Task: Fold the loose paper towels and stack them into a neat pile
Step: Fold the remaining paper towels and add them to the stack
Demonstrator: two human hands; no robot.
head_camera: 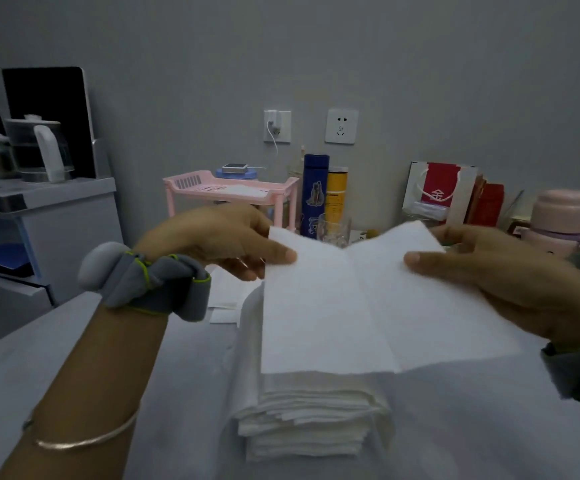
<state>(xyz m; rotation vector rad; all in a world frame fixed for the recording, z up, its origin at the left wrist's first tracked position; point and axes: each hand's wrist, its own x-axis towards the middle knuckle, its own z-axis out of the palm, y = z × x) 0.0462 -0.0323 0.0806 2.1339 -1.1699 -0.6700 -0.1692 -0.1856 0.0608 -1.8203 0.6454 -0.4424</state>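
A white paper towel [344,306] is held spread out in the air, with a crease running down its middle. My left hand [219,237] pinches its upper left edge between thumb and fingers. My right hand [489,271] pinches the upper right edge the same way. Directly below the sheet lies a thick stack of folded paper towels [309,417] on the white table [108,358]. More loose white sheets [224,299] lie flat on the table behind the stack, partly hidden by my left hand.
At the back stand a pink plastic rack [229,192], a blue flask [315,195], a yellow can [337,199], a glass [333,230], a red-and-white gift bag [441,195] and a pink container [558,216]. A kettle [39,150] sits on a cabinet at left.
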